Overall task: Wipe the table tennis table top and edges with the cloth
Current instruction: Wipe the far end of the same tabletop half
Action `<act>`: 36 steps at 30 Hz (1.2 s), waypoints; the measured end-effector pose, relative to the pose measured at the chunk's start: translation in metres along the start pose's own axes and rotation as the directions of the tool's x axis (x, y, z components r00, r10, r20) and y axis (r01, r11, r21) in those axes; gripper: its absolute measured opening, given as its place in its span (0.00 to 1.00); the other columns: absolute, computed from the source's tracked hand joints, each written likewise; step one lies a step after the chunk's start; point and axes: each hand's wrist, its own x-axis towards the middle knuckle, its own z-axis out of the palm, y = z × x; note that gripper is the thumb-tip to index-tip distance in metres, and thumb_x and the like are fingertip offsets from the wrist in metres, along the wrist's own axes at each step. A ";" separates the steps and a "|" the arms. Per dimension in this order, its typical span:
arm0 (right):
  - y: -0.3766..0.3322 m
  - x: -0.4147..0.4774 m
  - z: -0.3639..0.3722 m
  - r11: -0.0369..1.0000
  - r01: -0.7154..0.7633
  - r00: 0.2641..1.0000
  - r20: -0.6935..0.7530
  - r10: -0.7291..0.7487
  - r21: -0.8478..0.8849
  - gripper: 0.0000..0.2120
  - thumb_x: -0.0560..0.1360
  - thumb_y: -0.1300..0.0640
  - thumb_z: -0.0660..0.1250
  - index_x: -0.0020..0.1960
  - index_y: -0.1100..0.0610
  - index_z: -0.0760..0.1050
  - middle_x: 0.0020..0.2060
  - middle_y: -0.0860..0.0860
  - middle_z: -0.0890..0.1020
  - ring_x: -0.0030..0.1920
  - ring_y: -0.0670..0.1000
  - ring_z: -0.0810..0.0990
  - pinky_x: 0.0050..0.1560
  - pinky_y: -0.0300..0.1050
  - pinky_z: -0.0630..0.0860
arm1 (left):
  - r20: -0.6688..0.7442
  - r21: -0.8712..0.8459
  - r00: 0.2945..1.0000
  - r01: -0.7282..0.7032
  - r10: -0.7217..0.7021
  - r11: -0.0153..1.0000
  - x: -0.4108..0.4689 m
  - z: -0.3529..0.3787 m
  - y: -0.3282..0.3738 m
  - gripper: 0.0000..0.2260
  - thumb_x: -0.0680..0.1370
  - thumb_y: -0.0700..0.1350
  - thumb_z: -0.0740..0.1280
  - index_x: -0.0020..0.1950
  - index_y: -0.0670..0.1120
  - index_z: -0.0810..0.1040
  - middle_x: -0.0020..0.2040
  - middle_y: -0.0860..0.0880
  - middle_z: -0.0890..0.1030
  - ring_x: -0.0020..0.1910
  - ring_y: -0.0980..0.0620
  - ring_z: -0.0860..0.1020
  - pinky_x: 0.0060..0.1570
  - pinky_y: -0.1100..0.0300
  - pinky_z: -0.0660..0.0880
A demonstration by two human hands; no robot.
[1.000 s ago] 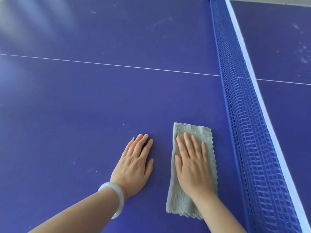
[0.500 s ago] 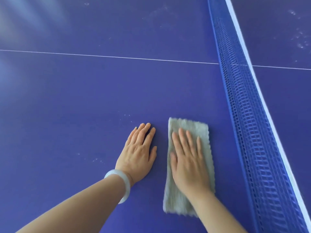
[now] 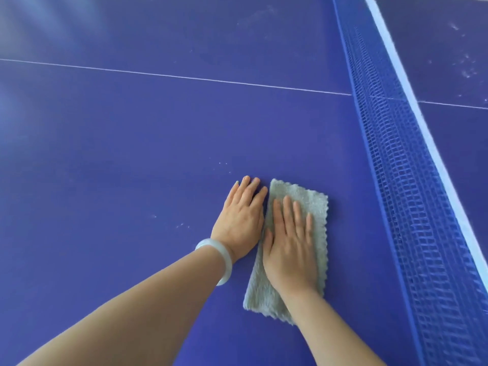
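Right hand (image 3: 290, 241) flat, fingers straight, pressing grey cloth (image 3: 303, 199). Left hand (image 3: 240, 220) flat on worktop (image 3: 132, 154), holding nothing. Press evenly, overlap strokes toward dust specks (image 3: 182, 225).

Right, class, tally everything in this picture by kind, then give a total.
Hands: 2 (left hand, right hand)
Cloth: 1
Bangle: 1
Net: 1
Table: 1
Total: 6
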 end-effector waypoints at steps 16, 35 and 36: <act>-0.033 -0.015 -0.003 0.969 -0.238 0.971 -0.022 0.239 0.062 0.25 0.84 0.54 0.48 0.81 0.55 0.52 0.81 0.54 0.55 0.81 0.53 0.51 0.79 0.59 0.48 | -0.101 -0.039 0.900 0.421 -0.423 0.906 -0.129 -0.053 -0.166 0.27 0.82 0.51 0.47 0.78 0.40 0.61 0.79 0.45 0.61 0.79 0.48 0.54 0.78 0.53 0.43; -0.186 -0.042 0.026 0.952 0.297 0.955 -0.020 -0.296 0.080 0.26 0.84 0.49 0.44 0.81 0.51 0.54 0.81 0.52 0.55 0.81 0.57 0.50 0.78 0.64 0.50 | -0.056 -0.072 0.908 0.411 -0.415 0.909 -0.129 -0.050 -0.171 0.25 0.84 0.48 0.49 0.81 0.43 0.52 0.81 0.48 0.52 0.80 0.53 0.45 0.76 0.58 0.35; -0.178 -0.058 0.029 0.927 0.370 0.929 0.000 -0.370 0.061 0.25 0.85 0.49 0.44 0.81 0.50 0.55 0.81 0.51 0.55 0.81 0.57 0.51 0.78 0.63 0.51 | -0.057 -0.079 0.909 0.408 -0.412 0.910 -0.130 -0.050 -0.171 0.25 0.84 0.47 0.49 0.81 0.43 0.52 0.81 0.48 0.51 0.80 0.53 0.45 0.76 0.58 0.35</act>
